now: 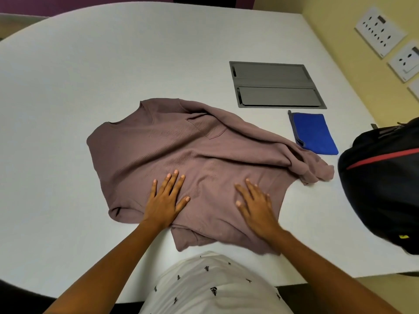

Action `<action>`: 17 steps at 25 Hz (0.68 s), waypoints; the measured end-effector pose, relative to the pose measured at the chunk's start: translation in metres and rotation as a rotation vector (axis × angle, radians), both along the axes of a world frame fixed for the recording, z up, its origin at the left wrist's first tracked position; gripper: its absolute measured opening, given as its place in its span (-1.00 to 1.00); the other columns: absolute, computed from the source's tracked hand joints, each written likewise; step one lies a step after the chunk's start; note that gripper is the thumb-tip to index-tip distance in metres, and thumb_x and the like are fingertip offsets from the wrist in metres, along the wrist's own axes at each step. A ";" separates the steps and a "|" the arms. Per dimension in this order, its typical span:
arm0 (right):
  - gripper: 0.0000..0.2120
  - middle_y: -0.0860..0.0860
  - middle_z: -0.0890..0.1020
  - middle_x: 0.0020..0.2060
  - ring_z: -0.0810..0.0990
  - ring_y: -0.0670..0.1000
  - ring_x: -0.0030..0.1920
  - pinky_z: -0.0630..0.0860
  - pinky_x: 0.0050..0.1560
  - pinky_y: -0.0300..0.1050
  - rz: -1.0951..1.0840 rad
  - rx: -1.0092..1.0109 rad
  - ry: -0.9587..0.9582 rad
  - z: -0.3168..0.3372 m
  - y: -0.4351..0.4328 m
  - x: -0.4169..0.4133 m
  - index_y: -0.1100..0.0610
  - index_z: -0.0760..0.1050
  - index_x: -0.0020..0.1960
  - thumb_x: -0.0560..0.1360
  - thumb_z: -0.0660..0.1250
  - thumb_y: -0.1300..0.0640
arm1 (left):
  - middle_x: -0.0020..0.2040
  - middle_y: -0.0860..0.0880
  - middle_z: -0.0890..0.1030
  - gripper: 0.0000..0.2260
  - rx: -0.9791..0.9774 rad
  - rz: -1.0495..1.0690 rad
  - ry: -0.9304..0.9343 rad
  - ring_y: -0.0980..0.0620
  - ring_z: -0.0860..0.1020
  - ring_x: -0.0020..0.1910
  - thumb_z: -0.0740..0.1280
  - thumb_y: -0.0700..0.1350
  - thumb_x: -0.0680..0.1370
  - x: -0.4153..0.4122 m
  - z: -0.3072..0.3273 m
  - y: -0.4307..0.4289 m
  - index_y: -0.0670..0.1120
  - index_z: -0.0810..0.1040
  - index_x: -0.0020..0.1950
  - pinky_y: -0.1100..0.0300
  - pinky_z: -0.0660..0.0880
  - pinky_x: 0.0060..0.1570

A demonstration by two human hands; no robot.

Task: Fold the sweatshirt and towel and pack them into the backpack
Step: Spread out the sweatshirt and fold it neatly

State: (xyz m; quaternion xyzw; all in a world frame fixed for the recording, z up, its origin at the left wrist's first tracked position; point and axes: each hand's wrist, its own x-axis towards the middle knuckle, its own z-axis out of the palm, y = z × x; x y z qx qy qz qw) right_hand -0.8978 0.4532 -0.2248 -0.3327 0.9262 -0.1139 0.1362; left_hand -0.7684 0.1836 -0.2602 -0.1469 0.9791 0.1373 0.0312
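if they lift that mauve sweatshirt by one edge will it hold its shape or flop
Probably flops: the sweatshirt lies in soft wrinkles, one end bunched. It likely slides on the smooth table, so the left hand and right hand pressing flat help.

Backpack cut by right edge.

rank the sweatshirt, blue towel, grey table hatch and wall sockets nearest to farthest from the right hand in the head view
1. sweatshirt, under the right hand
2. blue towel, ahead and right
3. grey table hatch, behind the towel
4. wall sockets, far right wall
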 end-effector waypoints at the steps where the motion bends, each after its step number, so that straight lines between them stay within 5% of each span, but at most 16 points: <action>1: -0.43 -0.04 -0.05 0.56 -0.08 0.09 0.54 -0.13 0.45 0.28 0.024 0.070 0.044 -0.010 0.001 0.017 -0.22 -0.07 0.54 0.55 -0.28 -0.28 | 0.55 -0.04 0.08 -0.33 -0.005 -0.003 0.000 -0.07 0.09 0.52 -0.21 0.35 0.57 0.002 0.000 -0.001 0.00 0.03 0.56 -0.13 -0.02 0.44; 8: -0.48 -0.04 0.07 0.56 0.09 0.10 0.54 -0.07 0.44 0.32 0.182 0.191 0.219 -0.021 0.040 0.022 -0.18 0.02 0.55 0.62 -0.22 -0.25 | 0.56 0.00 0.05 -0.34 -0.016 -0.023 0.020 -0.04 0.06 0.53 -0.23 0.35 0.57 0.025 -0.003 -0.003 0.02 0.02 0.57 -0.10 -0.08 0.46; 17: -0.57 0.10 0.35 0.44 0.27 0.13 0.46 0.05 0.48 0.07 0.056 -0.181 0.398 0.025 -0.034 -0.066 0.11 0.37 0.42 0.60 0.07 0.01 | 0.58 -0.05 -0.08 -0.29 0.133 0.094 0.135 -0.05 -0.12 0.55 -0.16 0.38 0.53 0.000 0.000 0.003 0.00 0.03 0.57 -0.01 -0.19 0.48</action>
